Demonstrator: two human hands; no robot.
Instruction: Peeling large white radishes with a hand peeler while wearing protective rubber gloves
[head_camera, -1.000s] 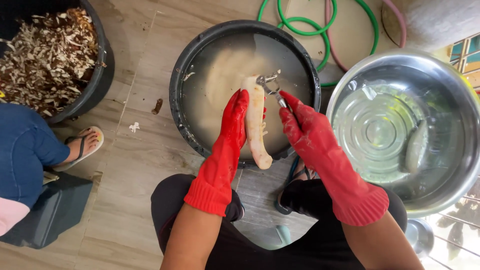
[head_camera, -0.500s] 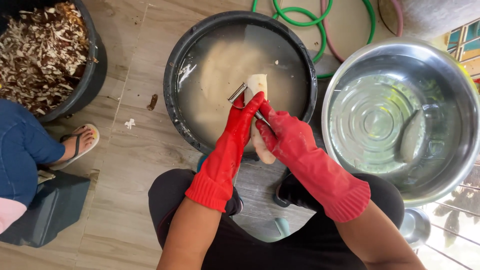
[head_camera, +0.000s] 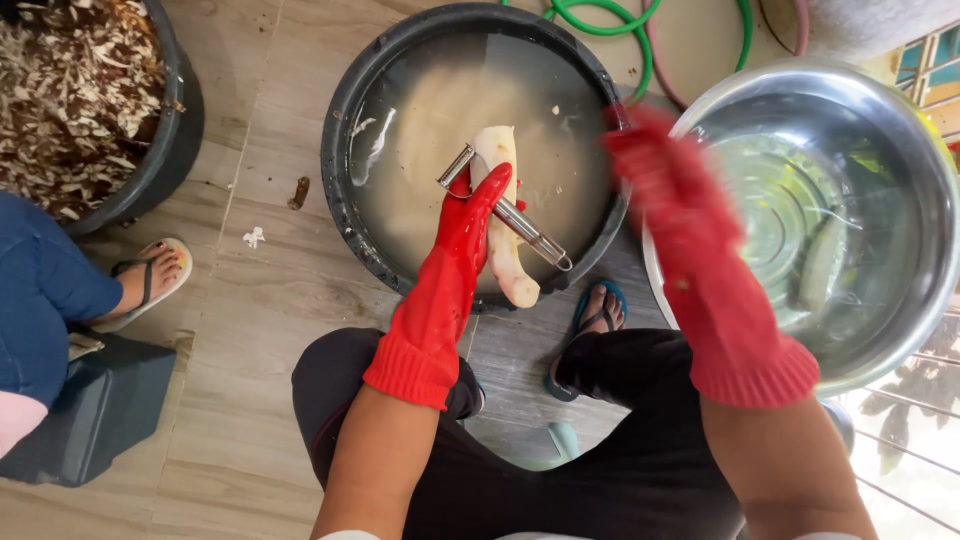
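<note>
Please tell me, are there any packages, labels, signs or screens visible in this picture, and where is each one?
None are in view: no package, label, sign or screen.
The things seen are plain: a black round plastic tub of cloudy water, a shiny round steel basin and a black tub of brown peelings.
The left hand in a red rubber glove holds a pale peeled root and a metal peeler.

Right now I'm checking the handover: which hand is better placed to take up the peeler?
Probably the right hand: it is empty and blurred. The left hand already clamps both peeled root and peeler.
</note>
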